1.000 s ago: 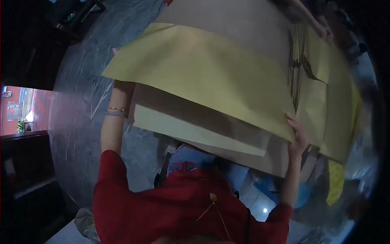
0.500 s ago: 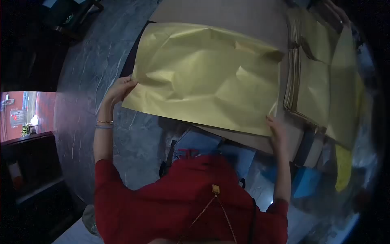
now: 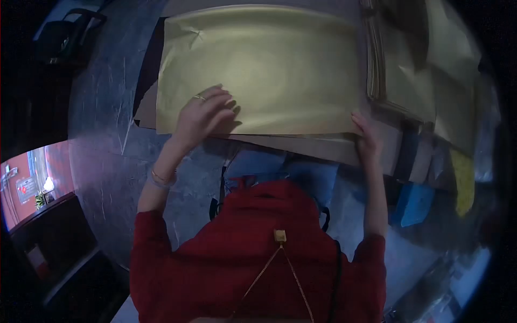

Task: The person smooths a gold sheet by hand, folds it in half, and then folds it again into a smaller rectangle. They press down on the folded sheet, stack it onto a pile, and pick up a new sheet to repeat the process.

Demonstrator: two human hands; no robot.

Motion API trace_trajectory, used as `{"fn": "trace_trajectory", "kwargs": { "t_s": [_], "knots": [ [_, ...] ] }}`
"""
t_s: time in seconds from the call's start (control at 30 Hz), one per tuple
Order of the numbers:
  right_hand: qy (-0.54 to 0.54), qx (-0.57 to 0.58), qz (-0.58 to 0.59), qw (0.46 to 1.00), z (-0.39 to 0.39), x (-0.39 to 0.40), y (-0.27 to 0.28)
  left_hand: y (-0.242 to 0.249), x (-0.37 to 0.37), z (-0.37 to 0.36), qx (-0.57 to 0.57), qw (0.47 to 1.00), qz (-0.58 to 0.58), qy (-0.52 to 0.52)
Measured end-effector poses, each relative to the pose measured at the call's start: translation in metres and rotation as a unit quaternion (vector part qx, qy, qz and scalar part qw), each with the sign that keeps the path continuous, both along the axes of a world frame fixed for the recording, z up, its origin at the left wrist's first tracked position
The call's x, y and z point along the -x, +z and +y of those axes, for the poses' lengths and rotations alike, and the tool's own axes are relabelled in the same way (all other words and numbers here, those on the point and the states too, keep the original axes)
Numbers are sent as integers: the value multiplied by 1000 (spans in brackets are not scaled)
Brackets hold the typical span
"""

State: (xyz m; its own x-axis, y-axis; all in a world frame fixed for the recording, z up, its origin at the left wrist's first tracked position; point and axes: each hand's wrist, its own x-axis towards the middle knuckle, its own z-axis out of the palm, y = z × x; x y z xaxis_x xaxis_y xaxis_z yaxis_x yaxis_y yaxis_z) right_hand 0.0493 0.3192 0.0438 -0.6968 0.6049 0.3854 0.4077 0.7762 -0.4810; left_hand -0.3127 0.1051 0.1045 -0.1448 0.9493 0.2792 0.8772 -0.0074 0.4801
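A large gold-yellow paper sheet (image 3: 269,70) lies nearly flat over brown cardboard (image 3: 318,148), with small creases at its upper left. My left hand (image 3: 202,116) is over the sheet's lower left part, its fingers apart and curved, holding nothing. It wears a ring, and a bracelet circles the wrist. At the sheet's lower right corner, my right hand (image 3: 368,137) pinches the edge; the fingers under the paper are hidden.
Stacked folded yellow paper (image 3: 401,81) stands to the right of the sheet. A blue piece (image 3: 417,204) and a bright yellow strip (image 3: 464,183) hang below it. On the left are a grey marbled floor (image 3: 102,107) and a dark chair (image 3: 70,37).
The sheet has come down from a raised, wrinkled state and now lies smoother. My left hand has let go of its left edge and moved right, onto its surface. My right hand stays at the corner.
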Motion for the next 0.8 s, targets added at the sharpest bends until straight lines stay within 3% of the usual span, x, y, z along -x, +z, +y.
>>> {"fn": "trace_trajectory", "kwargs": {
  "t_s": [0.07, 0.2, 0.27, 0.47, 0.57, 0.73, 0.8],
  "knots": [
    [-16, 5, 19, 1000, 0, -2, 3, -7, -46, 21, -25, 986, 6, -168],
    [-52, 76, 23, 995, 3, 3, 7, -30, -90, 55, -33, 976, -58, -210],
    [-62, 100, 29, 993, 5, -1, 9, -33, -93, 64, 33, 976, -112, -185],
    [-43, 77, 13, 996, 9, 1, 7, -33, -82, 72, 34, 977, -141, -154],
    [-54, 107, 5, 993, 2, 3, 19, -28, -81, 75, 81, 974, -165, -129],
    [-108, 267, 66, 955, -7, 13, 40, -25, -79, 77, 133, 962, -230, -67],
    [-96, 247, 87, 960, -4, 13, 32, -27, -77, 78, 166, 942, -289, -38]
  ]
}}
